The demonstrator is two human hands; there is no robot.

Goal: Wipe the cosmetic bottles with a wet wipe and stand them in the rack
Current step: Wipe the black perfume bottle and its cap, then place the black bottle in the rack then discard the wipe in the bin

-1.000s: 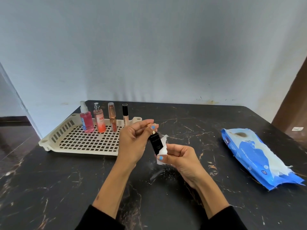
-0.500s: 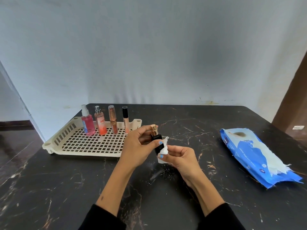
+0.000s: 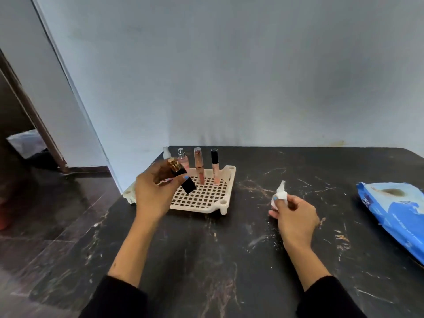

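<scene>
My left hand (image 3: 152,193) grips a small black bottle with a gold cap (image 3: 182,176), tilted, in the air over the near left part of the cream lattice rack (image 3: 226,199). In the rack's back row stand a spray bottle (image 3: 183,159) half hidden by my hand, a rose tube (image 3: 199,167) and a black-capped tube (image 3: 214,165). A white pump top (image 3: 166,152) shows behind my fingers. My right hand (image 3: 293,216) pinches a crumpled white wet wipe (image 3: 280,195) above the table, well right of the rack.
The black marble table (image 3: 218,260) has a blue wet-wipe pack (image 3: 394,214) lying at its right edge. A grey wall runs behind the table. To the left the table ends, with dark floor and a doorway beyond.
My hands have parted: the left carried the black bottle left over the rack, the right stayed with the wipe. The view has swung left, so the rack sits nearer the centre.
</scene>
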